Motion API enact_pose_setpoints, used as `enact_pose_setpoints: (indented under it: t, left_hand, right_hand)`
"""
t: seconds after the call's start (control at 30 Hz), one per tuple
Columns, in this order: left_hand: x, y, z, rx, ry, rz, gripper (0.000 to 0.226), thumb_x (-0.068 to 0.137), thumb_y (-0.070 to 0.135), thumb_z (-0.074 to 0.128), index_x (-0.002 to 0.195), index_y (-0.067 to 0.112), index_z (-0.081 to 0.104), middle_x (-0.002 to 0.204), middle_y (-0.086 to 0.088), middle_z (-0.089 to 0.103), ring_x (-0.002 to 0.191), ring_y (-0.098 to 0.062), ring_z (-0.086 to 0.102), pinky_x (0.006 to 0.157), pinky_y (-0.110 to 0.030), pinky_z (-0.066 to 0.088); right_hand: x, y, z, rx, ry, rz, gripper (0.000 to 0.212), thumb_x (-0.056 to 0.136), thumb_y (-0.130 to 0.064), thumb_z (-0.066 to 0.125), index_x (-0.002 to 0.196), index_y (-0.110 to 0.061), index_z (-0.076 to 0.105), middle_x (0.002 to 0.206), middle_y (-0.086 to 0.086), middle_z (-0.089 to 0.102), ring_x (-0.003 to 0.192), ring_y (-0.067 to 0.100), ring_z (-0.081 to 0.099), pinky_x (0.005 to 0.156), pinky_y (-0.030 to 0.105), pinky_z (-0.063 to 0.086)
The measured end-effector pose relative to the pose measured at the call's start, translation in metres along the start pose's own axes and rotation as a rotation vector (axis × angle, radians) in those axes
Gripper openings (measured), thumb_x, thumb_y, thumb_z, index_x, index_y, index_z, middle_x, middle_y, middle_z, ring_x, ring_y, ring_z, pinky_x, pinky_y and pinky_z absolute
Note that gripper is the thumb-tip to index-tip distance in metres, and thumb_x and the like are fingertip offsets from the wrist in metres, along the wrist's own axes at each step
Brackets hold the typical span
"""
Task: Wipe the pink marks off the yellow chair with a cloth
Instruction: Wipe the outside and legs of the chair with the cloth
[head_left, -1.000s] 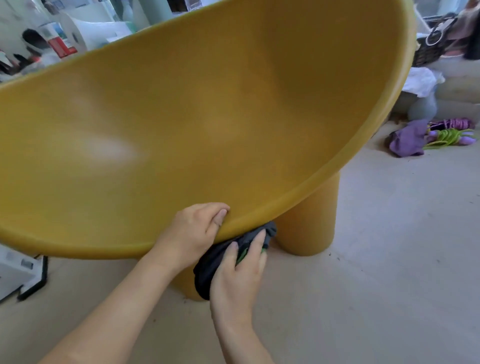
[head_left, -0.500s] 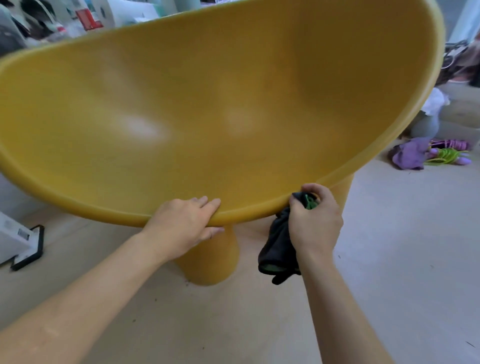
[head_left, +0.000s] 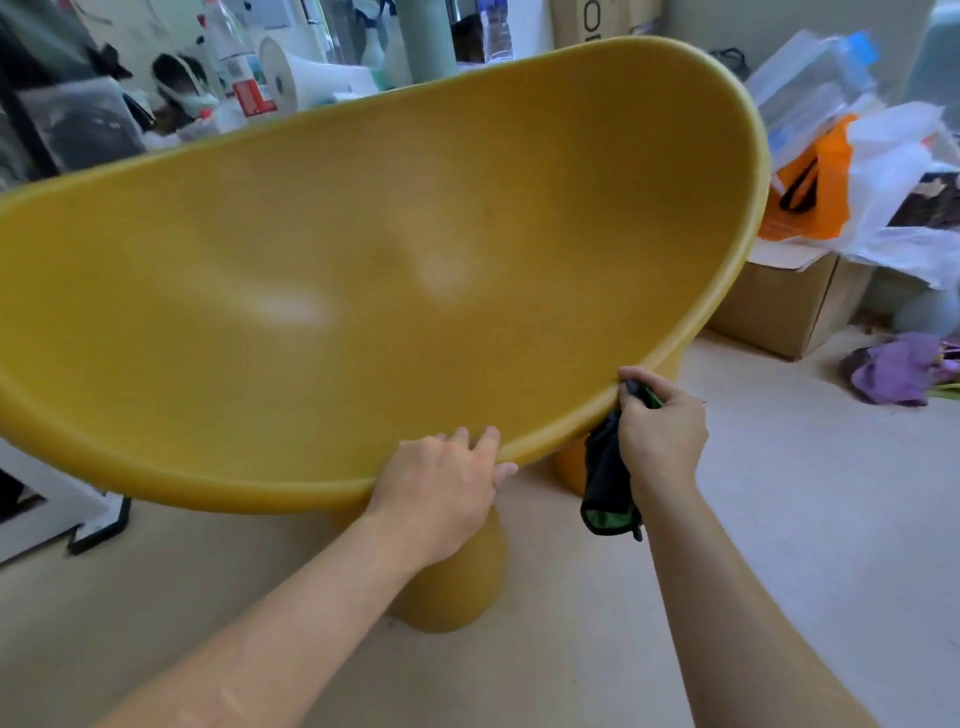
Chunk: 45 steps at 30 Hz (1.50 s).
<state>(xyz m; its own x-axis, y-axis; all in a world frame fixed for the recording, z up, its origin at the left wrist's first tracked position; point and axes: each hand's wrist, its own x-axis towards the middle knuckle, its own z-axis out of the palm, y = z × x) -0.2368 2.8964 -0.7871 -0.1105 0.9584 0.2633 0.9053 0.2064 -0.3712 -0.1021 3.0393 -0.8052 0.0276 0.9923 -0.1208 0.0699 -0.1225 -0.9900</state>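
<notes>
Rightward along the front rim went the right hand (head_left: 662, 436) over the last second, from a spot tucked under the edge just beside the left hand (head_left: 441, 483) to a place further toward the right-hand curve of the yellow chair (head_left: 363, 291). From where I stood, the left hand lay on the front rim, fingers hooked over the top and thumb against the outer edge, holding the chair steady above its front leg (head_left: 447, 597). Just right of it, the dark cloth (head_left: 605, 483) hung bunched below the rim, a green lining showing at its lower end. The right hand had its fingers closed round the top of the cloth, pressing that wad against the outer lip of the rim. I could see no pink marks on the wide seat or on the rim in view, so the wiping looked far along, with the hand probably working round the edge to check for leftovers; anything under the rim was hidden. Off to the right, a cardboard box (head_left: 779, 306) and a purple bundle (head_left: 893, 374) sat on the floor.
</notes>
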Motion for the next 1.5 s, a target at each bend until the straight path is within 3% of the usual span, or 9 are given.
enact_pose_setpoints:
  t: [0.2,0.3,0.67,0.8,0.9,0.97,1.17,1.3,1.5]
  left_hand:
    - [-0.003,-0.059,0.026,0.023,-0.001,-0.010,0.047,0.086,0.047,0.035,0.102,0.019,0.069,0.080,-0.001,0.073,0.065,-0.022,0.070,0.039,-0.034,0.052]
    - [-0.003,-0.079,0.031,0.032,0.011,-0.036,0.047,0.085,0.048,0.036,0.103,0.022,0.070,0.084,0.001,0.074,0.067,-0.020,0.071,0.040,-0.033,0.052]
    - [0.027,-0.085,0.028,-0.081,-0.152,-0.225,0.040,0.096,0.049,0.037,0.125,0.027,0.053,0.120,-0.007,0.064,0.108,-0.034,0.059,0.082,-0.038,0.047]
    - [0.036,-0.094,0.014,-0.560,-0.323,-0.421,0.036,0.087,0.044,0.059,0.122,0.037,0.059,0.128,0.004,0.060,0.113,-0.024,0.056,0.092,-0.034,0.047]
    - [0.032,-0.083,-0.002,-0.963,0.031,-0.581,0.005,0.083,0.027,0.067,0.087,0.029,0.068,0.086,0.006,0.066,0.083,-0.019,0.060,0.068,-0.024,0.045]
    - [0.017,-0.059,-0.022,-1.218,0.105,-0.615,0.024,0.084,0.038,0.065,0.076,0.016,0.065,0.065,0.004,0.054,0.071,-0.019,0.053,0.061,-0.025,0.040]
    - [-0.010,-0.045,-0.068,-1.762,-0.280,-0.586,0.056,0.071,0.044,0.075,0.111,0.012,0.054,0.102,-0.008,0.071,0.088,-0.021,0.070,0.075,-0.039,0.059]
    - [-0.020,-0.062,-0.063,-1.611,-0.140,-0.592,0.023,0.076,-0.004,0.058,0.091,0.012,0.064,0.073,-0.010,0.065,0.066,-0.022,0.059,0.063,-0.033,0.049]
    - [-0.014,-0.080,-0.068,-1.605,-0.131,-0.546,0.017,0.074,0.021,0.056,0.072,0.009,0.067,0.068,0.002,0.065,0.069,-0.013,0.056,0.062,-0.025,0.041]
  right_hand:
    - [-0.002,0.009,0.043,-0.021,-0.106,-0.106,0.022,0.093,-0.016,0.057,0.095,-0.035,0.069,0.068,-0.023,0.055,0.058,-0.005,0.053,0.054,0.006,0.042]
    - [-0.006,0.016,0.068,0.013,-0.124,-0.097,0.021,0.092,-0.021,0.057,0.096,-0.037,0.071,0.078,-0.010,0.069,0.070,0.014,0.068,0.071,0.033,0.058]
    - [-0.010,-0.006,0.070,-0.295,-0.406,-0.171,0.041,0.094,-0.014,0.054,0.132,-0.029,0.053,0.108,-0.003,0.056,0.091,0.019,0.058,0.082,0.029,0.048]
    - [-0.033,-0.022,0.045,-0.406,-0.501,-0.225,0.038,0.084,-0.023,0.071,0.118,-0.022,0.055,0.108,0.000,0.059,0.093,0.021,0.061,0.076,0.031,0.051]
    - [-0.042,-0.049,0.026,-0.303,-0.613,-0.055,0.047,0.073,-0.040,0.080,0.107,-0.017,0.058,0.102,0.009,0.066,0.092,0.026,0.067,0.084,0.042,0.057]
    - [-0.044,-0.070,0.015,-0.237,-0.709,-0.005,0.051,0.071,-0.044,0.081,0.108,-0.014,0.063,0.104,0.013,0.070,0.093,0.029,0.069,0.086,0.047,0.057]
    - [-0.062,-0.117,-0.002,-0.102,-1.224,0.017,0.040,0.088,0.000,0.062,0.127,-0.009,0.057,0.120,0.014,0.065,0.109,0.027,0.066,0.090,0.035,0.055]
    - [-0.060,-0.126,-0.012,-0.275,-1.088,-0.178,0.038,0.092,0.016,0.042,0.110,-0.007,0.068,0.106,0.016,0.069,0.087,0.024,0.072,0.075,0.031,0.060]
    - [-0.052,-0.137,-0.014,-0.062,-0.973,-0.265,0.028,0.096,0.005,0.045,0.092,-0.006,0.070,0.080,0.019,0.059,0.052,0.016,0.053,0.052,0.025,0.044]
